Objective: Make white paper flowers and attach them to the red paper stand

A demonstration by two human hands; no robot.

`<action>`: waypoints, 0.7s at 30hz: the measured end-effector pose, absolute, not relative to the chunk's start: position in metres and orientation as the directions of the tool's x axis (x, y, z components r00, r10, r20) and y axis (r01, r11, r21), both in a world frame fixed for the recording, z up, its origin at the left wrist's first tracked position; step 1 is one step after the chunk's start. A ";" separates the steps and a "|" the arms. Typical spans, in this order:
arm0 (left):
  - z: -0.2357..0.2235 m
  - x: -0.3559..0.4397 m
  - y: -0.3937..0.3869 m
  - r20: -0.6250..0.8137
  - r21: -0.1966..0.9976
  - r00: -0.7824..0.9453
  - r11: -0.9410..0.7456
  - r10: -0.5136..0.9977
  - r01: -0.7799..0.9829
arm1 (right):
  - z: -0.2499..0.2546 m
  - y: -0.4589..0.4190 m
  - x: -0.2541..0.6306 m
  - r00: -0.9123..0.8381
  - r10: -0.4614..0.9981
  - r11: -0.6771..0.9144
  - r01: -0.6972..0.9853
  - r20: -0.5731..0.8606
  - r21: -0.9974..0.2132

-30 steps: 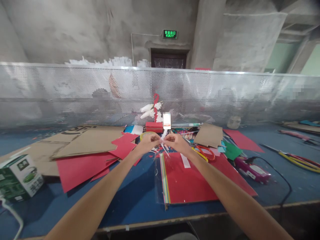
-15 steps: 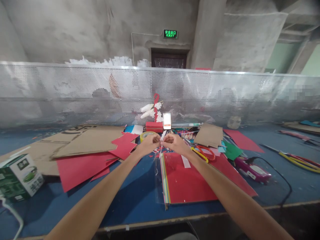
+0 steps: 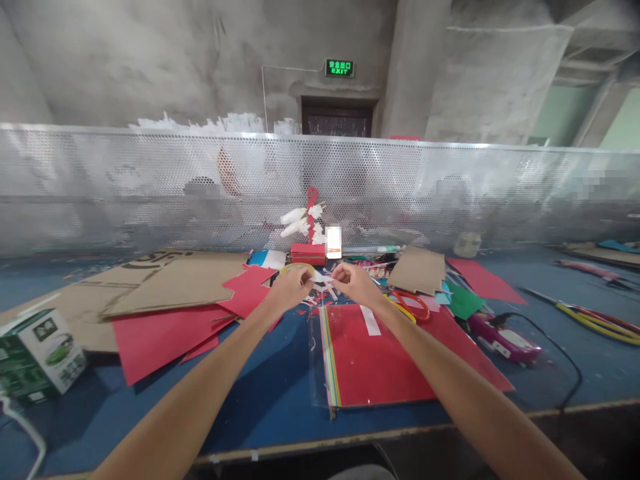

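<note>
Both my arms reach out over a blue worktable [image 3: 280, 393]. My left hand [image 3: 293, 285] and my right hand [image 3: 353, 281] are pinched closed on the two ends of a small white paper piece [image 3: 323, 285], held just above the table between them. Under my right forearm lies a clear-wrapped pack of coloured paper with a red sheet on top [image 3: 380, 360]. Right behind my left hand sits a yellow tape roll [image 3: 296, 268]. Farther back stands a red paper stem with white petals on a red block [image 3: 309, 233].
Cardboard sheets [image 3: 165, 280] and red paper [image 3: 160, 333] cover the left. A green and white box [image 3: 37, 353] sits at the far left. Red-handled scissors [image 3: 413, 303], a purple glue gun [image 3: 503, 339] with a black cord, and a perforated metal screen [image 3: 150, 187] are behind.
My hands have drawn slightly apart and lowered a little, with the white paper piece stretched between them. Nothing else on the table has moved.
</note>
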State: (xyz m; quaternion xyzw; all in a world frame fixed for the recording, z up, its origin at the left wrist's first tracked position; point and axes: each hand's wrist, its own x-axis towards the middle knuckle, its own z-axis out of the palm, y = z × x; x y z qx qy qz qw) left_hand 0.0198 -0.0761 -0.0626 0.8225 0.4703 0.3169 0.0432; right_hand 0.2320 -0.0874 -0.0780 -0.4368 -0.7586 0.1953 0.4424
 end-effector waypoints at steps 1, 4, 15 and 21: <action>-0.062 0.017 -0.076 0.471 0.343 0.321 -0.506 0.821 0.791 | -0.078 -0.087 0.234 -0.215 0.834 0.536 0.536 0.509 -0.652; -0.059 0.007 -0.072 0.446 0.301 0.231 -0.388 0.865 0.871 | -0.074 -0.085 0.243 -0.170 0.833 0.497 0.645 0.526 -0.580; -0.050 -0.031 -0.043 0.551 0.447 0.155 -0.447 0.820 0.775 | -0.061 -0.071 0.279 0.050 0.781 0.500 0.547 0.623 -0.671; -0.041 -0.017 -0.054 0.503 0.697 0.265 -0.567 0.823 0.439 | -0.058 -0.084 0.263 -0.064 0.899 0.437 0.069 0.434 -0.897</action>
